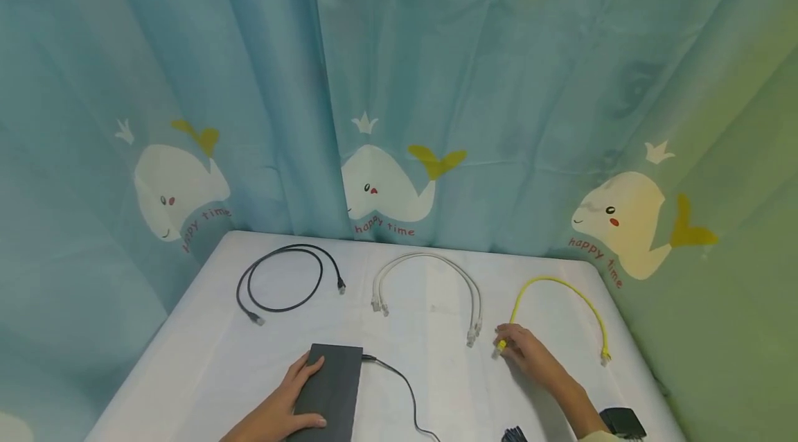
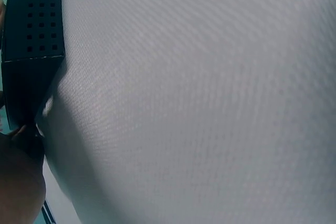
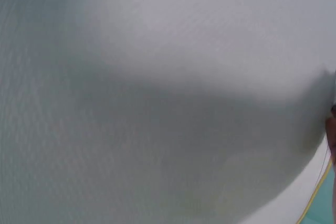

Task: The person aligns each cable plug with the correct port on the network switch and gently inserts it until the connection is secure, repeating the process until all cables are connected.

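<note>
My left hand [image 1: 293, 400] holds a flat dark grey box [image 1: 333, 386] by its left side, with fingertips and thumb over its top face. Rows of small vent holes mark one side of that box [image 2: 44, 14] in the left wrist view. A thin black cord [image 1: 405, 383] is plugged in near its far right corner. Over on the right, my right hand [image 1: 526, 352] pinches one plug end of a yellow network cable [image 1: 589, 305]. The rest of this cable arches across the white table, its other plug lying at the right. The right wrist view catches only a sliver of that hand.
A black network cable [image 1: 289, 310] lies coiled at the back left of the white table [image 1: 206, 331]. Grey network cables [image 1: 430, 255] arch at the back middle. A black power adapter [image 1: 622, 421] sits by my right forearm, and a dark cord bundle [image 1: 514, 435] at the front edge.
</note>
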Tool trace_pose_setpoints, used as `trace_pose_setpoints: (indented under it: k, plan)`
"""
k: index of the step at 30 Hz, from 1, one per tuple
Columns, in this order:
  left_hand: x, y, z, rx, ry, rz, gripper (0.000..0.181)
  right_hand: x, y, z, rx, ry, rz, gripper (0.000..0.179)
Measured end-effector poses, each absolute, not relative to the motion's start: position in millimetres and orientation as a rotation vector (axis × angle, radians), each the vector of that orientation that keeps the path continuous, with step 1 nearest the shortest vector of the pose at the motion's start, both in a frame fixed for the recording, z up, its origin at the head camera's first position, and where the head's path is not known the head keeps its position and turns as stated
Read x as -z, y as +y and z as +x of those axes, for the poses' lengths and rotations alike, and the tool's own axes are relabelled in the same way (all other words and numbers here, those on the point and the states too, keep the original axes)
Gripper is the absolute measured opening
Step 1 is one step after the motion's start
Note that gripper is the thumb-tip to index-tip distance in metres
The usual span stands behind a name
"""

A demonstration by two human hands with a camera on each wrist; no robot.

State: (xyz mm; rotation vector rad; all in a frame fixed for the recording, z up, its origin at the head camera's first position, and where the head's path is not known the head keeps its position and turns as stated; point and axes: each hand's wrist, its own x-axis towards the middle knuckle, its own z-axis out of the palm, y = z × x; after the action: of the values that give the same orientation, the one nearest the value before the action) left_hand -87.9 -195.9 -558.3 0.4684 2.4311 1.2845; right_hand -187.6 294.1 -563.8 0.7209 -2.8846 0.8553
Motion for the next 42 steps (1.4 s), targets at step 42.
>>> trace_pose_setpoints:
  k: [42]
  plan:
    - [556, -195, -89, -1.289, 2.390, 0.380, 0.091, 554, 282, -185, -0.806, -2.306, 0.769, 0.042]
